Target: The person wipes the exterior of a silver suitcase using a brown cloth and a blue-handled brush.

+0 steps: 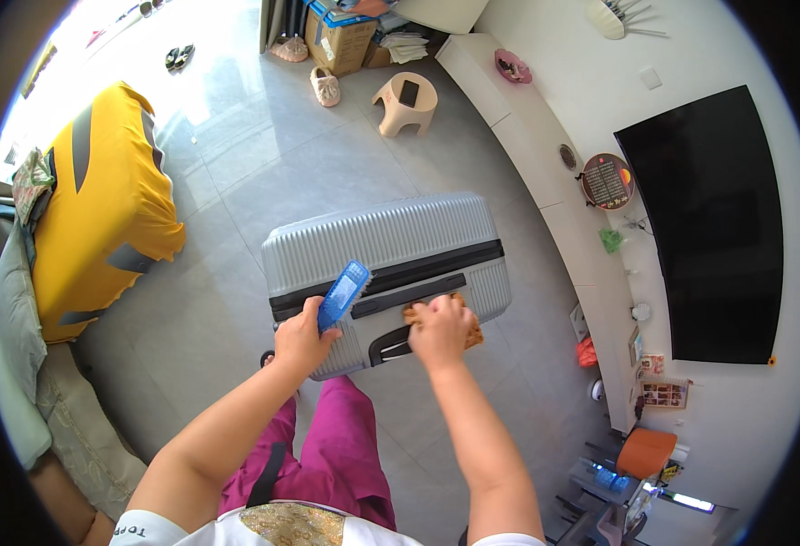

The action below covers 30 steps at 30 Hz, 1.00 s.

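Wiping the suitcase (391,246) mid-frame, right hand (438,329) presses a cloth (469,333); left hand (302,338) grips a brush (344,293); cleaning looks underway.

— Where are we watching from?
— One head-worn fisheye, looking steeply down over the person's own forearms, close above the grey suitcase (386,264).
— Facing?
— Forward across the tiled floor (263,155), straight edges bowing toward the round rim.
— Any second view?
— None, just this one.

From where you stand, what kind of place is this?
Probably a home living room: a large dark television on the wall, a long white cabinet below it, slippers on the tiled floor.
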Motion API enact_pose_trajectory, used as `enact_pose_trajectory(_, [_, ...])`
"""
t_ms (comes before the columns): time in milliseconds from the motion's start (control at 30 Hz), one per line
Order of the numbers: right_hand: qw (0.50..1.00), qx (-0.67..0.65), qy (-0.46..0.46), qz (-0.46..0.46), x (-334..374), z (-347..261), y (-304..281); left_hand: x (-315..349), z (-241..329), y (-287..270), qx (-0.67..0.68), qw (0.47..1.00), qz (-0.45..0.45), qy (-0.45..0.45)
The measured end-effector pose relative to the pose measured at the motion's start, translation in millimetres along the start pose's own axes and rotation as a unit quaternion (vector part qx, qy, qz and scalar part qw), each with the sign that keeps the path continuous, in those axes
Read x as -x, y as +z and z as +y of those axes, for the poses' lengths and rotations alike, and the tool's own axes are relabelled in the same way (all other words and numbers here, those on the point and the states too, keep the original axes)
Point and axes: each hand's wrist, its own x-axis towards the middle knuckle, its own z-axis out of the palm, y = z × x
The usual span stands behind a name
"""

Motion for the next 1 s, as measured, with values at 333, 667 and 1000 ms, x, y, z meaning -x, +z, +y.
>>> enact_pose_trajectory(333, [0.992,-0.034,-0.120,0.005,28,-63,4,1,3,-1,-0.010,1.000,0.003,0.016])
enact_pose_trajectory(667, [0.990,-0.013,-0.137,0.013,38,-85,10,10,10,13,0.040,0.999,0.007,0.004])
enact_pose_trajectory(1000, [0.975,-0.165,0.006,0.148,-54,20,-68,-29,-15,-32,0.036,0.968,0.242,0.051])
